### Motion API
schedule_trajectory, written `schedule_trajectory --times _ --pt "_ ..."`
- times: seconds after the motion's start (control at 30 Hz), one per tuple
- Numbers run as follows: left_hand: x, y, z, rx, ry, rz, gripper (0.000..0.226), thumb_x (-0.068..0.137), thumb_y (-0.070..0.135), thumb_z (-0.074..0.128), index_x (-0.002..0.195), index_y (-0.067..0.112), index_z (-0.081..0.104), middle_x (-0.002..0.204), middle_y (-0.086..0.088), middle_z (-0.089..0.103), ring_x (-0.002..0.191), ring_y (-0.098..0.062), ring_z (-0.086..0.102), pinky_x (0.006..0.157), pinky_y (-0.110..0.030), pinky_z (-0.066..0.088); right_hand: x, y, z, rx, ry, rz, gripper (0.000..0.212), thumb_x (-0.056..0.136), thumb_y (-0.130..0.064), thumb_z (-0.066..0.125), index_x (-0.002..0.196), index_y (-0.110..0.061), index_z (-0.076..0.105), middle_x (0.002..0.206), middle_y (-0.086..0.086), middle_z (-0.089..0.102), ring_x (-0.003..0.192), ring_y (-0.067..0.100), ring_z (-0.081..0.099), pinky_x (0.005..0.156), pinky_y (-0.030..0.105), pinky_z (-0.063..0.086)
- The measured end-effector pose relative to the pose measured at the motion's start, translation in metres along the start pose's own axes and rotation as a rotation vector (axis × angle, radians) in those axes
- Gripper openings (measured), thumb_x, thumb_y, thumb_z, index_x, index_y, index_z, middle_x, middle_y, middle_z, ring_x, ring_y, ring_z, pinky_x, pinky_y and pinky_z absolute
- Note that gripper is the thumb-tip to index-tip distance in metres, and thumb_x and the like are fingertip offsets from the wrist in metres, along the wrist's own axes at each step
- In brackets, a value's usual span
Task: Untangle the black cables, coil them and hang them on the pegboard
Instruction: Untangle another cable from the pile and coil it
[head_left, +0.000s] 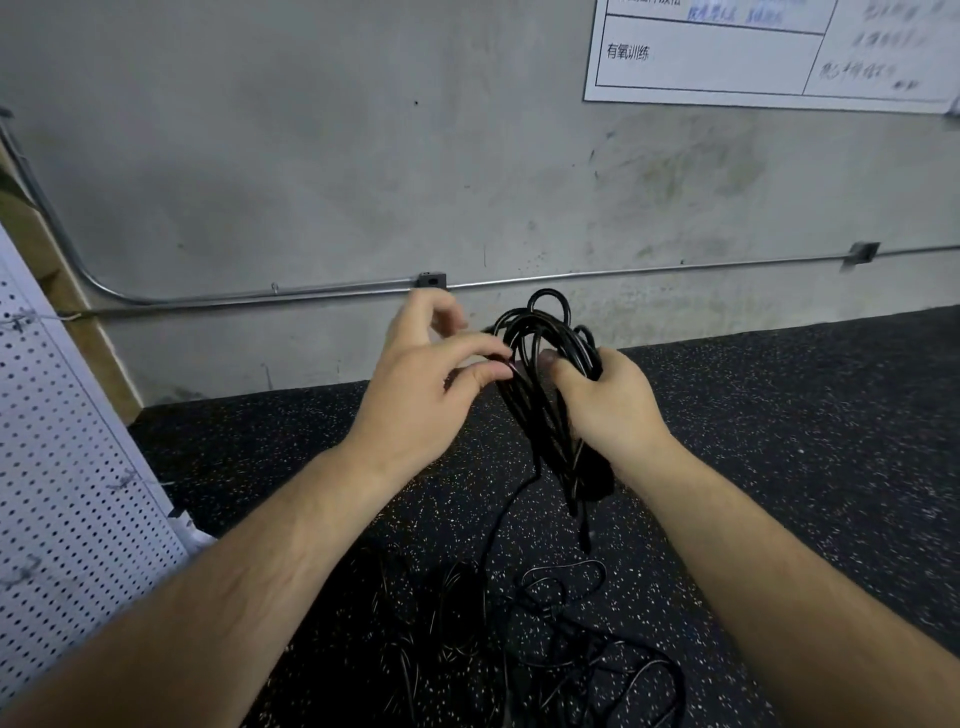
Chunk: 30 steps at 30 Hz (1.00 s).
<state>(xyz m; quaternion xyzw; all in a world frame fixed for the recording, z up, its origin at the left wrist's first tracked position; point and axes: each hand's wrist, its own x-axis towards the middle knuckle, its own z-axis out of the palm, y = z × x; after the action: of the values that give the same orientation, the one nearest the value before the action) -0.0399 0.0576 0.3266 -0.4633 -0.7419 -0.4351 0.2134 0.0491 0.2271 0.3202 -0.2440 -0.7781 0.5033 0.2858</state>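
Floor (779, 415): black rubber, speckled white. Wall (311, 156): grey concrete, stained, with 1 round metal conduit (571, 281) along it and a white poster (727, 52) at upper right. A white perforated pegboard (62, 441) stands at left. The right hand (608, 400) grips a glossy black coil (530, 332) above the floor. The left hand (421, 384) pinches 1 of its strands. Loose cables (561, 623) lie tangled on the floor below.

Stained grey concrete wall (311, 156), metal conduit (571, 276) along it, white chart (727, 57) upper right, black speckled floor (805, 415)
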Motion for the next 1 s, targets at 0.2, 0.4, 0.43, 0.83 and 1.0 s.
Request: schedule_trajectory --times 0.2,0.4,0.43,0.83,1.0 --pt "-0.001 -0.001 0.001 -0.062 -0.129 0.051 0.028 0.094 0.049 0.058 0.098 0.025 0.073 0.089 0.025 0.066 0.096 0.001 0.059 0.091 -0.022 0.042 -0.004 -0.005 -0.005 0.411 -0.152 0.211 0.021 0.099 -0.029 0.065 0.085 -0.014 0.059 0.055 -0.004 0.042 0.042 0.01 0.037 0.042 0.026 0.032" --pt "-0.001 0.011 0.004 -0.22 -0.106 -0.104 0.008 0.095 0.038 0.066 0.091 0.033 0.072 0.076 0.024 0.065 0.073 -0.003 0.059 0.07 -0.022 0.043 -0.012 -0.004 -0.004 0.256 -0.33 0.159 0.042 0.092 -0.054 0.067 0.084 -0.014 0.058 0.057 -0.004 0.047 0.043 0.012 0.038 0.044 0.026 0.034" --pt "-0.001 0.01 0.005 -0.214 -0.094 -0.136 0.007 0.094 0.036 0.068 0.091 0.032 0.073 0.074 0.022 0.064 0.07 -0.003 0.058 0.067 -0.02 0.042 -0.012 -0.004 -0.002 0.283 -0.346 0.162 0.053 0.084 -0.066 0.068 0.087 -0.014 0.059 0.061 -0.002 0.048 0.045 0.012 0.038 0.045 0.026 0.035" --pt "-0.004 0.019 0.014 -0.622 0.008 -0.605 0.061 0.065 0.047 0.093 0.115 0.049 0.057 0.132 0.007 0.044 0.118 -0.011 0.057 0.102 -0.034 0.049 -0.008 -0.012 -0.004 0.606 -0.26 0.146 0.066 0.081 -0.06 0.07 0.11 -0.002 0.069 0.083 0.01 0.057 0.05 0.01 0.042 0.049 0.026 0.038" --pt "-0.009 0.017 0.025 -0.813 -0.062 -0.808 0.042 0.099 -0.001 0.057 0.139 0.007 0.048 0.123 -0.009 0.066 0.085 -0.018 0.074 0.078 -0.038 0.059 0.001 -0.017 -0.006 0.792 -0.096 0.158 0.038 0.094 -0.048 0.065 0.093 -0.01 0.066 0.087 0.011 0.07 0.048 0.008 0.04 0.047 0.024 0.036"
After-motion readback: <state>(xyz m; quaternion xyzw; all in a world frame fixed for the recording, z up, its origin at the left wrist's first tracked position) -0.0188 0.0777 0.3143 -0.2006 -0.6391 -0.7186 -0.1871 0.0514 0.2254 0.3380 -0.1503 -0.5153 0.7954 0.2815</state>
